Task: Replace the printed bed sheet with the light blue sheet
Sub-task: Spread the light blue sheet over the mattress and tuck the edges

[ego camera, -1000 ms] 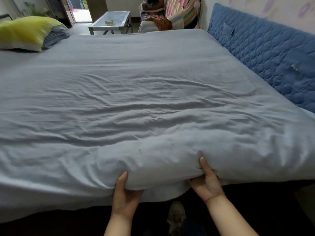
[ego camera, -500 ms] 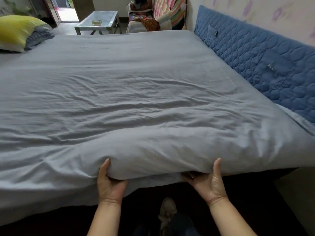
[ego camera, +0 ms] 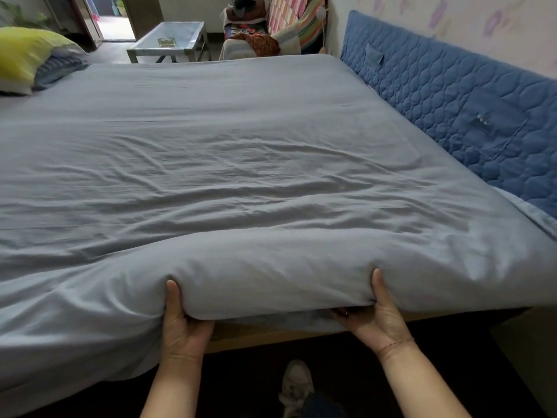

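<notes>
While the light blue sheet [ego camera: 241,152] already covers the whole bed, only its near edge is left to tuck. Blue quilted headboard [ego camera: 452,95] runs along the right; yellow pillow [ego camera: 27,52] lies far left. No printed sheet in sight. Mattress edge is lifted near centre. Left hand [ego camera: 184,324] and right hand [ego camera: 376,318] each clasp that covered edge, thumbs on top, fingers hidden beneath. Best practice, I judge: hold the lift, push slack cloth flat underneath, pull toward the near side to draw out the wrinkles, then lower evenly.
</notes>
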A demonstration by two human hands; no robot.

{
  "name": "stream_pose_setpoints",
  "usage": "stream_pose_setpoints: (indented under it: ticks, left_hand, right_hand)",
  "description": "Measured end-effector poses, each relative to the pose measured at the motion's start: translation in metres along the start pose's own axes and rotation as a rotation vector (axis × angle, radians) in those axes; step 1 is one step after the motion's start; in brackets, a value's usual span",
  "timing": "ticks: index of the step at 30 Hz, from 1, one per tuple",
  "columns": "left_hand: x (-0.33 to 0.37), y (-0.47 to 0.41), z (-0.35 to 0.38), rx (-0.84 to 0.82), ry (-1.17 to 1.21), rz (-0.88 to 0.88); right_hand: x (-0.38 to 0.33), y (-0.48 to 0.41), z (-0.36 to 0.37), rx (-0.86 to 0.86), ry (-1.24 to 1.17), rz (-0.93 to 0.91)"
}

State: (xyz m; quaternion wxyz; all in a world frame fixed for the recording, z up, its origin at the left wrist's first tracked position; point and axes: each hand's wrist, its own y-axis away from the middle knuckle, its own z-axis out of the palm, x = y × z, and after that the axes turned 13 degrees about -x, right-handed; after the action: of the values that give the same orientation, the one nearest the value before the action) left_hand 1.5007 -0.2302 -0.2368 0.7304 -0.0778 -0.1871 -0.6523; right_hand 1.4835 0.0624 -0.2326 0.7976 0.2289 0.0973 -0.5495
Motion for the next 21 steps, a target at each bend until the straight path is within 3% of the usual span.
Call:
stream_pose_setpoints:
  ticks: [7,12,17,20,21]
  left_hand:
    - [0.001,-0.003,-0.009,-0.059,-0.03,0.008]
    - [-0.005,0.004,-0.049,-0.157,0.092,-0.056]
    - [-0.006,0.011,-0.061,0.042,-0.179,-0.01]
    - [-0.01,0.018,-0.054,-0.097,0.129,-0.164]
    - [-0.012,0.021,-0.058,-0.051,0.146,-0.185]
  right_hand:
    - [0.0,-0.017,0.0,-0.114,-0.033,-0.084]
    - [-0.017,-0.015,-0.006,-0.157,0.043,-0.045]
    - [-0.025,-0.023,-0.01,-0.141,0.074,-0.082]
    - [-0.024,-0.018,-0.02,-0.108,0.196,-0.11]
    - [-0.023,-0.015,-0.026,-0.101,0.217,-0.114]
